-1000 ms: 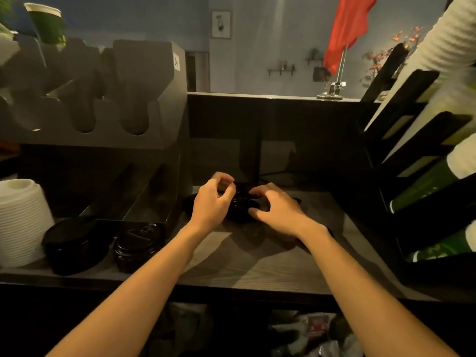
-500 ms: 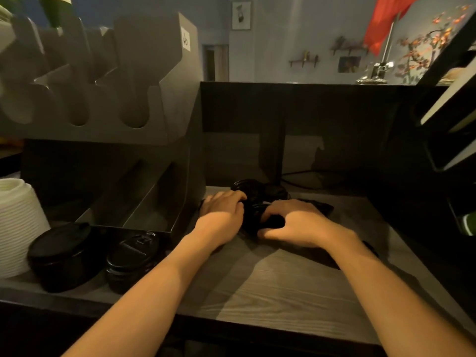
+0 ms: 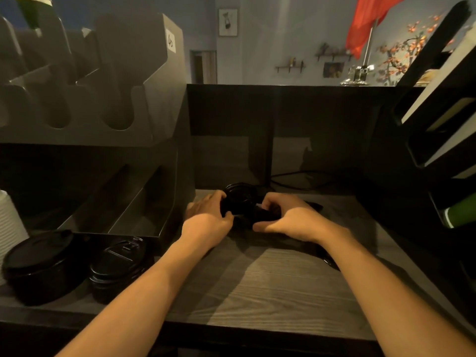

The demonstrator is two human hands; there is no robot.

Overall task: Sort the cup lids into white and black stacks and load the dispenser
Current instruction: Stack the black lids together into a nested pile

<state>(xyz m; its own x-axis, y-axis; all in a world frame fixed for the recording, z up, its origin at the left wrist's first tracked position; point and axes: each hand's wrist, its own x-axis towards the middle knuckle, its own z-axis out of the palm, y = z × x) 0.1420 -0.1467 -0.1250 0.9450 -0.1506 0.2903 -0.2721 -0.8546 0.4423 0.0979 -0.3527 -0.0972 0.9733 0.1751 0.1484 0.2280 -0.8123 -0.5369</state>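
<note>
Dispenser (image 3: 108, 104) sits left on the bench (image 3: 270, 284), two lid stacks (image 3: 41, 264) in front of it, loose lids (image 3: 242, 199) mid-bench behind.

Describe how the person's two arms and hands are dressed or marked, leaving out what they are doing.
Both forearms are bare up to the frame's lower edge: no sleeves show. The left hand and right hand wear no gloves; no watch, bracelet or ring is visible.

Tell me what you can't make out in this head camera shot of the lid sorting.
- Black lids between the left hand and right hand: fingers and shadow hide their number.
- White lid stack: cut off by the left edge.
- Dispenser lower slots: too dark to see whether they are loaded.
- Label on the dispenser: too small to read surely.
</note>
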